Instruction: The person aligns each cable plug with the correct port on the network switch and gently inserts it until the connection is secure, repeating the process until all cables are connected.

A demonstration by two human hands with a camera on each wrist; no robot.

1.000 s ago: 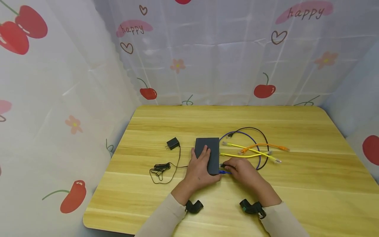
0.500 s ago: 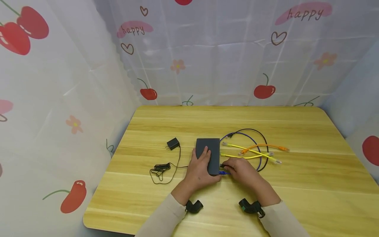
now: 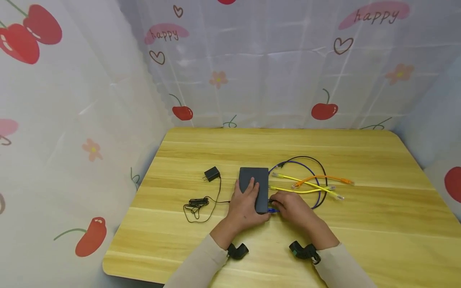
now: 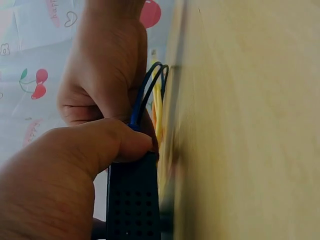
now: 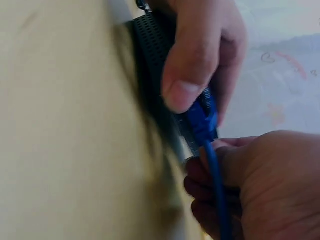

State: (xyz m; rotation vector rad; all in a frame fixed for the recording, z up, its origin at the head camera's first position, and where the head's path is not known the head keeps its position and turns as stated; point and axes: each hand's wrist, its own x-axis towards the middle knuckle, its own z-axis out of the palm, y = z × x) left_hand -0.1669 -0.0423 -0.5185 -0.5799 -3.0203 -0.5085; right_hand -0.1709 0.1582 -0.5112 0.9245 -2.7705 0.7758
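A dark flat network switch [image 3: 263, 182] with vent holes lies on the table in the head view. My left hand [image 3: 244, 206] grips it, fingers spread over the top and thumb on the near side. At its right side, my right hand [image 3: 293, 206] pinches the plug end of a black network cable [image 3: 304, 156] close against the port side; the fingers mostly hide the plug. Just nearer, a blue cable's plug [image 5: 200, 120] sits in the switch, beside my left thumb [image 5: 185, 92]. A yellow cable [image 3: 299, 192] meets the same side farther back.
Another yellow cable [image 3: 309, 182] and a short orange cable [image 3: 324, 176] lie crossed to the right. On the left rest a black power adapter [image 3: 211, 174] and its bundled cord [image 3: 197, 202], which runs to the switch. A printed curtain [image 3: 266, 80] hangs behind the wooden table [image 3: 360, 232].
My right hand has edged slightly closer to the switch, and less of the black plug shows between fingers and switch. The left hand keeps its grip. The head view has shifted slightly.
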